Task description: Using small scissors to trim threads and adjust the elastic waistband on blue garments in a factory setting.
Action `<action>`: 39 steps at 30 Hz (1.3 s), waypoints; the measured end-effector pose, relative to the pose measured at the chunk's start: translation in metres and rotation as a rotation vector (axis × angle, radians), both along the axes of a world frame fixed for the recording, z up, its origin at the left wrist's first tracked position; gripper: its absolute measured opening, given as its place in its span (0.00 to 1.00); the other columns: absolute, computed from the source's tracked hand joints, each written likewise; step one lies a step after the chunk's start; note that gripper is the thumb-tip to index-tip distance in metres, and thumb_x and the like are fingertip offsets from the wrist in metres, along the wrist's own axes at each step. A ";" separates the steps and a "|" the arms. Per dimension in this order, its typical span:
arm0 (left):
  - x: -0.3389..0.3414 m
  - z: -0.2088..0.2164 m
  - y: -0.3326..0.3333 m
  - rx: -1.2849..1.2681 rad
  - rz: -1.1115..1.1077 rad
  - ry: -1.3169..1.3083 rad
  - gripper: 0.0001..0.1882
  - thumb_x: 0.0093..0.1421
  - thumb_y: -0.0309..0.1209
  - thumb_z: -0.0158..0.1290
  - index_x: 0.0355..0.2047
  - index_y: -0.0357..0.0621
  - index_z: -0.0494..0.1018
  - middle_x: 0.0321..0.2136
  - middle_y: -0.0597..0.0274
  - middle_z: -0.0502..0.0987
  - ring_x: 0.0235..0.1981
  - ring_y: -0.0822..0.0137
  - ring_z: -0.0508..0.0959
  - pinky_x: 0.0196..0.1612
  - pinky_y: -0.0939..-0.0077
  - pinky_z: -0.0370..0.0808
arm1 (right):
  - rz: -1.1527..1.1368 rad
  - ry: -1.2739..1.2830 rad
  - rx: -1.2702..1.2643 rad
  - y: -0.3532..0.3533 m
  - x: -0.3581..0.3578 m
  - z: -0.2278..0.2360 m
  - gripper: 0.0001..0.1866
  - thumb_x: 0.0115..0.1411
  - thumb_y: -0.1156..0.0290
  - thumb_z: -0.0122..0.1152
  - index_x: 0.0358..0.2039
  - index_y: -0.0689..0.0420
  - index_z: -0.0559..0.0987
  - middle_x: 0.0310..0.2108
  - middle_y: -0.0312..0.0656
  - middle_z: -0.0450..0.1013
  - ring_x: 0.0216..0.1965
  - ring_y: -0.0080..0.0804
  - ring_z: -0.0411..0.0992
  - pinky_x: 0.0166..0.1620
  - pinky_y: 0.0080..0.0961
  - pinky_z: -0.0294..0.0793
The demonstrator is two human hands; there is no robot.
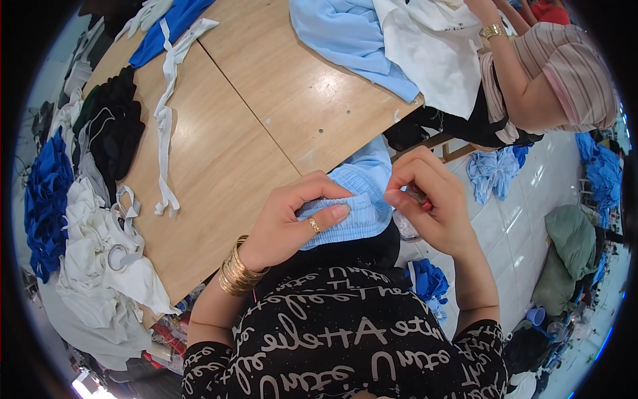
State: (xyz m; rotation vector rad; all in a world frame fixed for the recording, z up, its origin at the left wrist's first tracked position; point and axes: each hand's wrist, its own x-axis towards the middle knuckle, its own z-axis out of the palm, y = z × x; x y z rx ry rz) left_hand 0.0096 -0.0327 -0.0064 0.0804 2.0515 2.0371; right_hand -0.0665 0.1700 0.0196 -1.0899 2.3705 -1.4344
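Black shirt (345, 332) foremost; beyond, left hand (292, 216) pinches blue cloth (373, 166), its gathered band (355, 226) lying crosswise; right hand (438, 206), curled round a red tool (426, 205), is just rightward.

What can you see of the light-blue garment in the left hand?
The light-blue garment looks like cloth, with a gathered, ribbed band, seemingly elastic, and smoother fabric beyond. It is bunched above the lap, beside the table. The left hand pinches the band, thumb on top; whether the right hand touches it is unclear.
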 end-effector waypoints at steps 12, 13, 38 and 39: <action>0.002 -0.003 -0.009 -0.014 0.026 0.040 0.08 0.54 0.27 0.52 0.33 0.37 0.73 0.28 0.64 0.71 0.31 0.75 0.70 0.36 0.83 0.65 | -0.307 0.081 0.301 0.034 -0.043 -0.026 0.04 0.54 0.74 0.52 0.28 0.59 0.68 0.18 0.44 0.65 0.16 0.33 0.63 0.23 0.25 0.62; 0.001 -0.005 -0.013 -0.004 0.050 0.027 0.08 0.54 0.27 0.52 0.34 0.36 0.73 0.28 0.65 0.71 0.31 0.75 0.70 0.36 0.83 0.65 | -0.526 0.148 0.407 0.049 -0.054 -0.027 0.06 0.53 0.72 0.54 0.28 0.60 0.68 0.18 0.43 0.66 0.16 0.34 0.63 0.23 0.25 0.62; 0.001 0.004 0.001 0.054 0.085 -0.061 0.09 0.54 0.29 0.54 0.32 0.35 0.73 0.28 0.65 0.73 0.31 0.77 0.70 0.36 0.83 0.66 | -0.052 0.366 0.057 -0.008 0.003 0.000 0.17 0.35 0.83 0.61 0.30 0.58 0.72 0.30 0.39 0.67 0.21 0.27 0.69 0.21 0.21 0.67; 0.002 0.003 0.000 0.053 0.089 -0.059 0.09 0.54 0.29 0.54 0.32 0.35 0.73 0.28 0.65 0.73 0.31 0.77 0.70 0.36 0.83 0.66 | -0.153 0.380 0.055 -0.005 -0.002 0.002 0.13 0.40 0.84 0.61 0.29 0.58 0.72 0.29 0.39 0.67 0.21 0.24 0.66 0.20 0.17 0.64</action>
